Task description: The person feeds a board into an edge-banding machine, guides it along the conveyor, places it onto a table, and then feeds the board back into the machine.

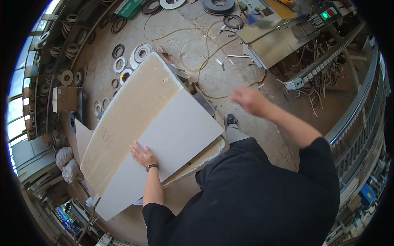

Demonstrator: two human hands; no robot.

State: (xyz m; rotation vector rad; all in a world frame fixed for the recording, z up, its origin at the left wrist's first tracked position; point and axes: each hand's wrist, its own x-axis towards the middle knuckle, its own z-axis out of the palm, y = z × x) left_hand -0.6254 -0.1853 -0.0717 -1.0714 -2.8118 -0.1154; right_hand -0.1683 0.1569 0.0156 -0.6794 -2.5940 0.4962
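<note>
A long pale grey panel [186, 123] lies flat on a worn tan-topped workbench [123, 110]. My left hand [143, 155], with a dark watch at the wrist, rests palm down on the panel near its left long edge. Its fingers are spread and nothing is in them. Off to the right, my right hand [248, 100] is raised in the air beyond the bench, apart from the panel. Its fingers are curled into a fist and slightly blurred; whatever they hold, if anything, is hidden.
Rolls of edge banding [143, 53] lie on the floor behind the bench, with more on shelves [49, 53] at left. A machine [279, 45] with a green-lit control box [327, 15] stands at far right. A yellow hose [200, 78] crosses the floor. A roller conveyor [349, 119] curves along the right.
</note>
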